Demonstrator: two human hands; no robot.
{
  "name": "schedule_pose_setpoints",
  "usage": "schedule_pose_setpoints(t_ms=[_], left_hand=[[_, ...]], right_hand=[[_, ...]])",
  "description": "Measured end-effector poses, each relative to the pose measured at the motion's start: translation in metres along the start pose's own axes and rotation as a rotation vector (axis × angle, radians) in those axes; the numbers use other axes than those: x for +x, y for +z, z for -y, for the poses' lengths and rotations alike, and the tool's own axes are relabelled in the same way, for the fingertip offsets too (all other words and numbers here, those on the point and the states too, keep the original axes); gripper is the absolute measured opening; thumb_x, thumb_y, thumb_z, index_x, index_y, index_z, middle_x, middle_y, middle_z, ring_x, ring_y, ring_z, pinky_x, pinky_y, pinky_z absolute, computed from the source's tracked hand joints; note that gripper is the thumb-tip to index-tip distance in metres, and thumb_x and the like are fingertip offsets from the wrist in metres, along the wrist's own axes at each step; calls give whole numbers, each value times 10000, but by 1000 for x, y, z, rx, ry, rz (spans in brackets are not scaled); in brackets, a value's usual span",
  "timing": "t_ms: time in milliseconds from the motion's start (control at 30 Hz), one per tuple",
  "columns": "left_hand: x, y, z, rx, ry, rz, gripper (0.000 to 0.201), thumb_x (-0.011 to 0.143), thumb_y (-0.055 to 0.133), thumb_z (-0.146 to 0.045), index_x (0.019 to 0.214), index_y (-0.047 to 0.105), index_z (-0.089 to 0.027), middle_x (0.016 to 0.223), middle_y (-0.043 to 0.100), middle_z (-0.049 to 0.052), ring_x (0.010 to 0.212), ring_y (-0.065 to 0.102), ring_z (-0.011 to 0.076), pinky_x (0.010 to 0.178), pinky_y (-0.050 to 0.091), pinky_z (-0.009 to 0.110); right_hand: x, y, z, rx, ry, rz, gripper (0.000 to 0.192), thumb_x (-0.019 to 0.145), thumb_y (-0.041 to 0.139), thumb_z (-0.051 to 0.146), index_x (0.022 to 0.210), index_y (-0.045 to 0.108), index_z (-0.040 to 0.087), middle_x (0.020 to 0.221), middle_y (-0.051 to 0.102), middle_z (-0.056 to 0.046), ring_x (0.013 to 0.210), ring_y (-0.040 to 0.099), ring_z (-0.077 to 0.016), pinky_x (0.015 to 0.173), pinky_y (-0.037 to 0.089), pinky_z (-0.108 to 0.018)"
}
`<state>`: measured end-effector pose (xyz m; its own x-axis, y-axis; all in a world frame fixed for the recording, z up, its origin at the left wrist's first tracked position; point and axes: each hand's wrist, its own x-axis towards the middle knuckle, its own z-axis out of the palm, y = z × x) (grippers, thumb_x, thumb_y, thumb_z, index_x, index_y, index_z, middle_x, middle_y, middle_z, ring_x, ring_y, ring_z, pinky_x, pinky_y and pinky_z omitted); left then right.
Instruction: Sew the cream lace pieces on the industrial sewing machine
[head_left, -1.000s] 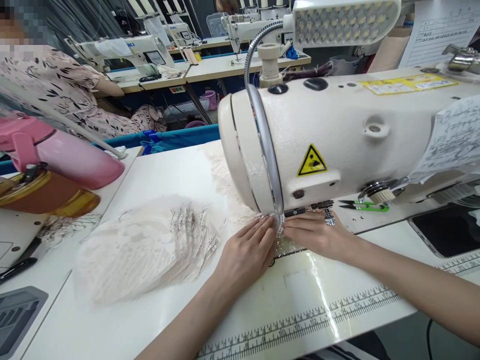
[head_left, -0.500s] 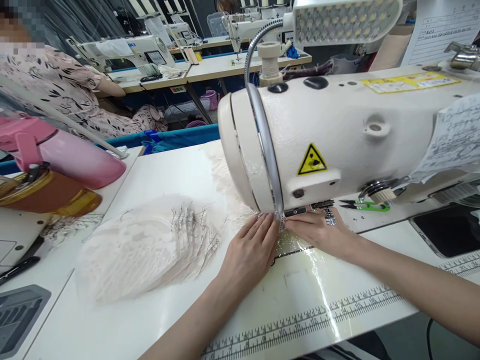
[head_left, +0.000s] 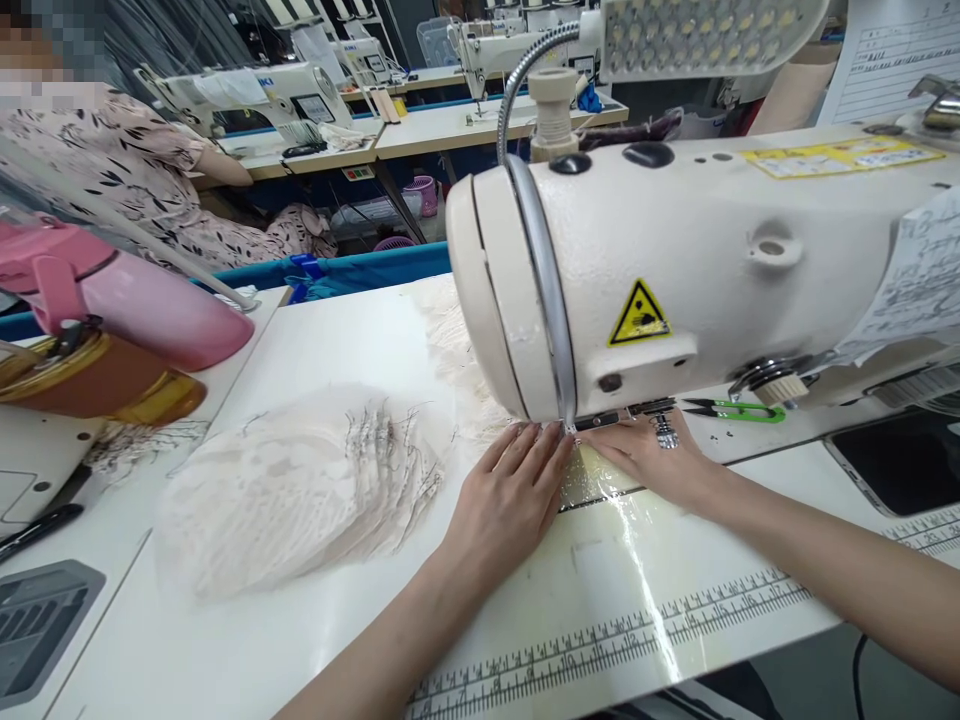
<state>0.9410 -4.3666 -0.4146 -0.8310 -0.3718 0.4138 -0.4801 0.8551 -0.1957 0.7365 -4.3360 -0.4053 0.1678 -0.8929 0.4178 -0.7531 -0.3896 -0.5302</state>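
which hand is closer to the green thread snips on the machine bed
Right. The right hand lies flat just left of and below the green thread snips; the left hand rests farther left, beyond the needle area.

Needle area hidden behind sewing machine head (head_left: 675, 270). Fingertips of left hand (head_left: 517, 490) and right hand (head_left: 649, 455) tucked under it; grip undeterminable. Machine body cut off at 3 o'clock. Pink flask (head_left: 112, 300) cut off at 9 o'clock. Paper sheet (head_left: 911, 275) print illegible.

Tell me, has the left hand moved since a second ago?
No. The left hand still lies flat by the sewing machine head's lower left edge.
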Motion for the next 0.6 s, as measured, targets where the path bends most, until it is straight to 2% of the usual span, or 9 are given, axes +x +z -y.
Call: schedule_pose_setpoints(t_ms=[200,300,400,600], left_hand=[[1,-1,0,6,-23,13,345,908,495,-217,1224,587,-116,1231,625,114,1092,620,248,978,486,430],[2,-1,0,-1,-36,24,353,914,485,-232,1237,577,-122,1233,625,113,1094,616,249,975,481,430],[2,-1,0,-13,-46,34,364,919,475,-242,1247,569,-116,1242,619,115,1102,608,253,982,470,433],[5,-2,-1,-11,-62,42,364,919,476,-260,1238,575,-113,1202,644,99,1075,610,254,988,449,433]], right_hand=[[-3,6,-7,-162,-58,20,290,922,440,186,958,685,337,838,688,14,803,633,-174,736,534,-345],[-7,10,-11,-243,-33,-28,275,920,461,223,1046,668,353,919,685,-2,894,634,-211,734,550,-383],[-7,12,-12,-227,-37,-56,270,926,462,262,1098,651,350,962,680,-8,942,625,-218,726,558,-383],[-5,5,-8,-258,-103,26,270,930,462,224,1074,668,323,969,691,-5,898,628,-185,755,525,-352]])
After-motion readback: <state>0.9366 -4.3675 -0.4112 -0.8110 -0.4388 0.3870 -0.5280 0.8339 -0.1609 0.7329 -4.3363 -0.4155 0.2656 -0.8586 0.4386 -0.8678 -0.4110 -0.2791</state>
